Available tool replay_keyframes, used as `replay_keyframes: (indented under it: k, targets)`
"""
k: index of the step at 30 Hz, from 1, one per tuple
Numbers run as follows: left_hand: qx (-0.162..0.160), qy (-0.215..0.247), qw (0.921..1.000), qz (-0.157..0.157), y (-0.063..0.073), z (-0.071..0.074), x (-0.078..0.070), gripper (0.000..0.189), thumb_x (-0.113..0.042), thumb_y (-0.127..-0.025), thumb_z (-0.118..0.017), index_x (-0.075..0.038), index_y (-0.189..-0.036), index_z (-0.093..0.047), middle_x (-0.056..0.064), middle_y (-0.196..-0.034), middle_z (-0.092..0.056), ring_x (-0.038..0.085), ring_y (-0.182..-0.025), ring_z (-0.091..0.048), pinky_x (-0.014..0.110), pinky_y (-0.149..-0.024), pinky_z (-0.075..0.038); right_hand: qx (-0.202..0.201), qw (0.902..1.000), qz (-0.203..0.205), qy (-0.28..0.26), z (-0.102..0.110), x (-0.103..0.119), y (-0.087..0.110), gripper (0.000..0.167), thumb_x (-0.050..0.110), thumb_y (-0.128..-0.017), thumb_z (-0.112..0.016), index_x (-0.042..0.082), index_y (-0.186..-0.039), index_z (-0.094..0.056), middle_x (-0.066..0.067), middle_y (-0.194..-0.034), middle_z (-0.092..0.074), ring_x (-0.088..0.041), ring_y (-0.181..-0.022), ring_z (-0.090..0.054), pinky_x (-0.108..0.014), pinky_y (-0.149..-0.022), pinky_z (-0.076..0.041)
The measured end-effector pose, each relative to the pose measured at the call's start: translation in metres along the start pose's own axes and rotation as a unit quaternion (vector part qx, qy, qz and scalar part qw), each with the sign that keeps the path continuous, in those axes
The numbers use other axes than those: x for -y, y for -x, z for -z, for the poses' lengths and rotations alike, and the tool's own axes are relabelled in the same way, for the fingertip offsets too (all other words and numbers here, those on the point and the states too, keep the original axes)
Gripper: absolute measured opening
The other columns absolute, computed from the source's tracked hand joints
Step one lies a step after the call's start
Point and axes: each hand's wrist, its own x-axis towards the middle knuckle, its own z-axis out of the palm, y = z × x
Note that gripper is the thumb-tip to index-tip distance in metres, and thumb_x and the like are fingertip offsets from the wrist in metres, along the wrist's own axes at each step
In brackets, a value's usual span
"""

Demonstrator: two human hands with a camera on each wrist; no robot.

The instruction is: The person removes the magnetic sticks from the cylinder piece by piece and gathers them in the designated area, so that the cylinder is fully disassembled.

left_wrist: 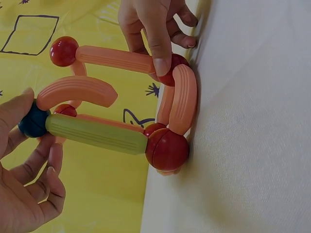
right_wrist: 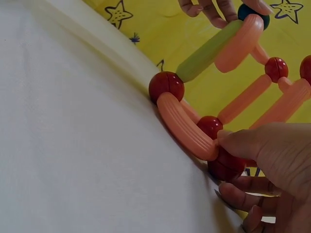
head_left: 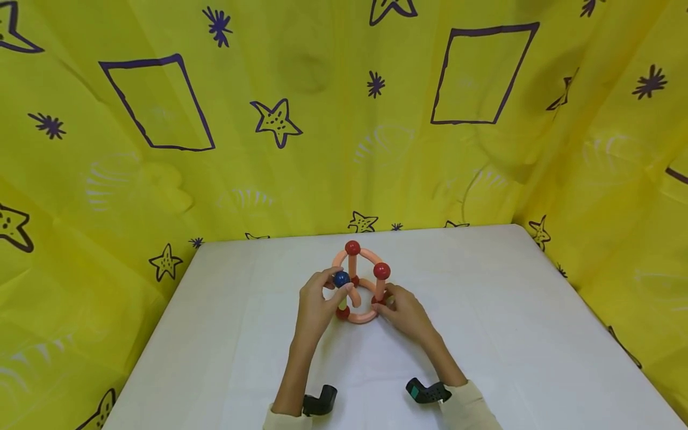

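A frame of magnetic rods and balls point(head_left: 361, 318) stands on the white table. Curved orange rods point(right_wrist: 187, 127) and red balls point(left_wrist: 167, 149) form its bottom ring. Two straight orange uprights and one yellow-green rod point(left_wrist: 97, 133) rise from it. My left hand point(head_left: 317, 301) pinches the blue ball point(head_left: 341, 279) atop the yellow-green rod between thumb and fingers. From that ball a curved orange rod point(left_wrist: 77, 92) juts out with one end free. My right hand point(head_left: 407, 312) grips the lower right red ball point(right_wrist: 227, 164), thumb against it. Red balls point(head_left: 381, 271) cap the orange uprights.
The white table point(head_left: 215, 358) reaches back to a yellow curtain point(head_left: 322, 167) with drawn stars and rectangles, which also hangs along both sides. Dark straps with devices point(head_left: 427, 392) are on both wrists, near the light sleeves point(head_left: 467, 406).
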Motion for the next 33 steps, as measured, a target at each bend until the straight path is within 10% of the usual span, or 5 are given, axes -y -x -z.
replay_keyframes:
  k: [13, 22, 33]
  targets:
    - [-0.005, -0.009, 0.9999, -0.009, -0.001, 0.0, 0.001, 0.044, -0.037, -0.084, -0.077, -0.014, -0.12, -0.069, 0.013, -0.105, -0.056, 0.031, -0.102, -0.054, 0.043, -0.081, -0.053, -0.057, 0.9966, -0.049, 0.033, -0.012, 0.01, 0.0, 0.029, 0.03, -0.081, -0.078, 0.005, -0.09, -0.066, -0.005, -0.076, -0.053, -0.016, -0.067, -0.048, -0.027, -0.056, -0.037]
    - [-0.006, -0.072, 0.9903, -0.119, -0.001, 0.004, 0.008, 0.036, -0.038, -0.081, -0.079, -0.019, -0.111, -0.073, 0.003, -0.134, -0.05, 0.02, -0.107, -0.045, 0.036, -0.081, -0.048, -0.037, 0.998, -0.051, 0.005, -0.009, 0.006, 0.0, 0.018, 0.022, -0.082, -0.076, 0.008, -0.091, -0.069, -0.006, -0.084, -0.06, -0.016, -0.072, -0.055, -0.028, -0.062, -0.046]
    - [0.041, -0.092, 0.9838, -0.148, 0.0, 0.007, 0.004, 0.039, -0.036, -0.082, -0.079, -0.02, -0.116, -0.069, -0.005, -0.108, -0.07, 0.014, -0.087, -0.056, 0.033, -0.073, -0.053, -0.016, 0.9995, -0.021, 0.015, 0.0, -0.001, -0.003, 0.019, 0.021, -0.08, -0.077, 0.008, -0.091, -0.07, -0.005, -0.088, -0.06, -0.015, -0.072, -0.052, -0.028, -0.06, -0.043]
